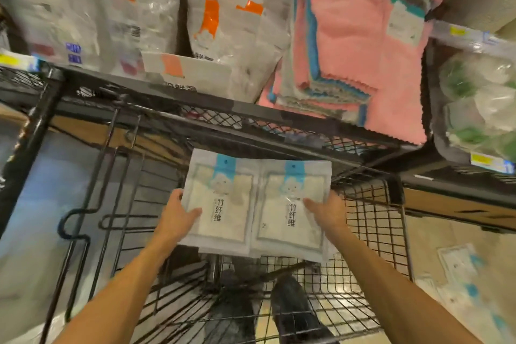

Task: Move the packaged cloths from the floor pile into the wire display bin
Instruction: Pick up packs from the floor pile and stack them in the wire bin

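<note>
While each hand, left hand and right hand, grips one side of the packaged cloths above the wire display bin, lower them level, releasing both sides together.

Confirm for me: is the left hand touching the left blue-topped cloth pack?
Touching. The head view shows the left hand on the left cloth pack, its thumb lying across the front face near the pack's left edge; the right hand grips the neighbouring right cloth pack.
</note>
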The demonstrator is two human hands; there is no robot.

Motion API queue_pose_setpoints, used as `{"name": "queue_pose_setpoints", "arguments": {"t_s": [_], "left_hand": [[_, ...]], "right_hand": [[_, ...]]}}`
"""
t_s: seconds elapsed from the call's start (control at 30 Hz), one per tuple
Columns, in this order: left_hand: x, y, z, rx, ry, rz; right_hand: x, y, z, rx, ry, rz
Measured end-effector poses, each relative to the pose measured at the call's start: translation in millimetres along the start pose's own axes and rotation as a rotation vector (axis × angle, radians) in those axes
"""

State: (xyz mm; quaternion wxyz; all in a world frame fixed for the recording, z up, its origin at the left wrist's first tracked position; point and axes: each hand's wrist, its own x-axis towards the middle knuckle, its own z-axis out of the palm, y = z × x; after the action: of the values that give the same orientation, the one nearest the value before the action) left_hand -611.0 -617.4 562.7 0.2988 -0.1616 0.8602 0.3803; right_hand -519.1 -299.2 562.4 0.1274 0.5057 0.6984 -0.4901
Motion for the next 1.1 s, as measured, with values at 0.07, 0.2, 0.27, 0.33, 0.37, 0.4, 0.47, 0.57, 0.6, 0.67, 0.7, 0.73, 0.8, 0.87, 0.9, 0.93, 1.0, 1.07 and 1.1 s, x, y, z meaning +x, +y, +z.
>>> {"name": "queue_pose_setpoints", "arguments": {"t_s": [0.07, 0.2, 0.27, 0.33, 0.37, 0.4, 0.47, 0.57, 0.6, 0.67, 0.7, 0.73, 0.8, 0.87, 0.9, 0.93, 1.0, 1.07, 1.1], "left_hand": [[7.7, -2.0, 6.7, 0.132, 0.095, 0.015], [7.0, -5.3, 26.1, 0.377, 0.170, 0.116], [4.1, -5.8, 29.7, 0.539, 0.186, 0.168], [0.0, -1.4, 26.7, 0.668, 0.206, 0.243], [-3.1, 2.7, 24.2, 0.727, 0.210, 0.289], [-7.5, 8.3, 21.0, 0.776, 0.225, 0.328], [-20.6, 24.6, 14.4, 0.826, 0.260, 0.361], [-48.3, 56.1, 3.1, 0.821, 0.304, 0.375], [-59.0, 65.9, -0.6, 0.816, 0.317, 0.385], [-80.6, 84.2, -7.7, 0.802, 0.349, 0.400], [-91.5, 92.3, -10.4, 0.783, 0.359, 0.400], [-102.0, 100.3, -12.5, 0.754, 0.359, 0.396], [-123.1, 115.7, -15.8, 0.682, 0.332, 0.389], [-144.8, 129.2, -19.0, 0.642, 0.297, 0.418], [-154.3, 135.3, -21.2, 0.646, 0.295, 0.449], [-162.9, 140.9, -23.7, 0.663, 0.300, 0.481], [-178.4, 152.5, -29.0, 0.704, 0.320, 0.540], [-190.9, 163.7, -32.7, 0.745, 0.331, 0.605], [-196.4, 170.9, -32.6, 0.759, 0.328, 0.645]], "right_hand": [[3.5, 3.7, 9.6, -0.166, 0.084, -0.026], [8.6, 9.7, 19.0, -0.623, 0.302, -0.149], [7.3, 1.9, 14.9, -0.758, 0.340, -0.181], [4.7, -8.5, 6.6, -0.885, 0.317, -0.246], [3.8, -12.9, 1.6, -0.936, 0.289, -0.279], [1.4, -17.1, -3.3, -0.967, 0.260, -0.308], [-4.8, -24.3, -14.1, -0.981, 0.204, -0.356], [-20.7, -39.4, -38.9, -0.969, 0.146, -0.446], [-27.3, -45.6, -48.9, -0.958, 0.125, -0.467], [-41.1, -58.4, -67.9, -0.945, 0.101, -0.505], [-48.9, -63.0, -77.2, -0.944, 0.106, -0.532], [-56.7, -66.8, -86.1, -0.937, 0.117, -0.562], [-75.3, -71.5, -103.2, -0.920, 0.139, -0.622], [-96.1, -73.2, -120.2, -0.906, 0.151, -0.658], [-105.8, -74.0, -128.2, -0.891, 0.155, -0.670], [-115.7, -74.0, -136.4, -0.877, 0.162, -0.677], [-134.0, -71.4, -151.2, -0.849, 0.203, -0.690], [-150.0, -64.7, -164.2, -0.804, 0.262, -0.678], [-158.3, -59.1, -171.9, -0.773, 0.294, -0.662]]}}
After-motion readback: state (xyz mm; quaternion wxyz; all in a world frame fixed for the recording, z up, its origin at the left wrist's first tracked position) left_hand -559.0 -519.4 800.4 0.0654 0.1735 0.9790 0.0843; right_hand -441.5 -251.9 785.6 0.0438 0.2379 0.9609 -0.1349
